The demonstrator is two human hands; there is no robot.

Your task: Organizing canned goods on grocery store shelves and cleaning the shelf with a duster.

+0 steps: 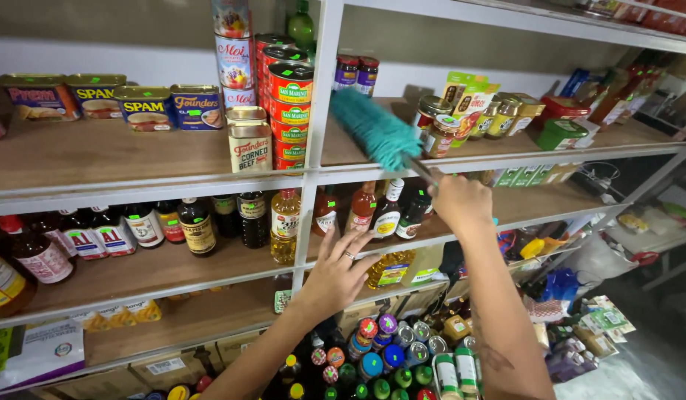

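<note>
Wooden shelving carries tins and jars. Dusting is in hand: teal duster lies across the top shelf beside the stacked red cans. Right hand is closed round its handle. Left hand, fingers spread, holds nothing below. Next sweep needs clearance from the jars.

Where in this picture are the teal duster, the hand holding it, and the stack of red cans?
teal duster (374,130), head view, middle of the fluffy head.
right hand (460,201), head view, back of the hand.
stack of red cans (289,111), head view, front can's label.

teal duster, tilted, on top shelf
</note>
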